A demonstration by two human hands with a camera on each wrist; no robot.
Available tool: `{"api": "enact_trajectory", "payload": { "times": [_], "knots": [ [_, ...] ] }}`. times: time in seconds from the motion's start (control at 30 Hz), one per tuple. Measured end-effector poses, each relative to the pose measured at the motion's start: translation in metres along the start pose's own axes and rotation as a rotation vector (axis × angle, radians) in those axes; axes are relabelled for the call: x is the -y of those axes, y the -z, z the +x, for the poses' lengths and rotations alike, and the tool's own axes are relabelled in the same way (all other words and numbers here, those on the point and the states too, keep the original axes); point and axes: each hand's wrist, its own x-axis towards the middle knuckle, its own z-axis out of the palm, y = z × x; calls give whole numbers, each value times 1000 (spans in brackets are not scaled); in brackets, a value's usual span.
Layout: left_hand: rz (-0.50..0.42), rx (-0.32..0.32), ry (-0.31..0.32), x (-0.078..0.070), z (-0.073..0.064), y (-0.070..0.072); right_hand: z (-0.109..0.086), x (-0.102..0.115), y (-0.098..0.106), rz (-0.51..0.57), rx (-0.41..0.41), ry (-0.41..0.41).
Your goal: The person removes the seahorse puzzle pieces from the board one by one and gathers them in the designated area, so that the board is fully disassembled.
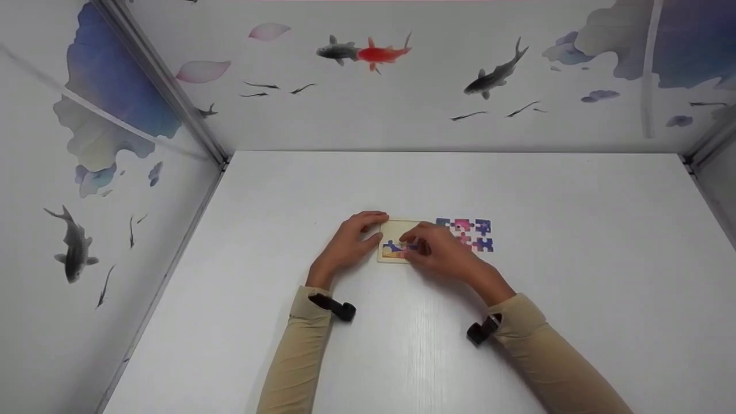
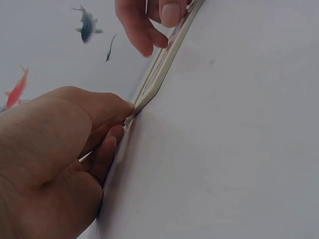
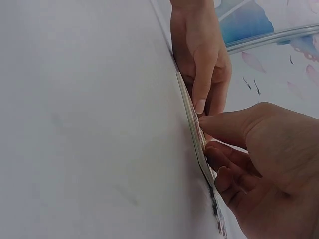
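A shallow wooden puzzle tray [image 1: 401, 227] lies on the white table, with colourful jigsaw pieces [image 1: 392, 250] along its lower edge. The left hand [image 1: 352, 240] holds the tray by its left side; its thumb [image 2: 122, 107] touches the rim at the corner in the left wrist view. Over the tray's lower right part is the right hand [image 1: 444, 252], its thumb and fingers bent around a small puzzle piece that they mostly cover. The same right hand [image 3: 264, 154] appears close to the tray rim [image 3: 192, 124] in the right wrist view.
Several loose pink and blue jigsaw pieces [image 1: 484, 234] lie in rows just right of the tray, partly behind the right hand. White panels printed with fish [image 1: 494, 75] and leaves stand along the table's back and left sides.
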Motion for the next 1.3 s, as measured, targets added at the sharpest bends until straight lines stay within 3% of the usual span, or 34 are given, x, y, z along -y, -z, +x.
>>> {"api": "enact_trajectory", "payload": {
  "times": [0.5, 1.07, 1.3],
  "knots": [
    [10, 0, -43, -1, -1, 1, 12, 12, -22, -13, -1, 77],
    [-2, 1, -44, 0, 0, 1, 11, 16, -25, 56, 7, -50],
    [-16, 4, -46, -1, 0, 1, 13, 15, -26, 49, -2, -22]
  ]
}}
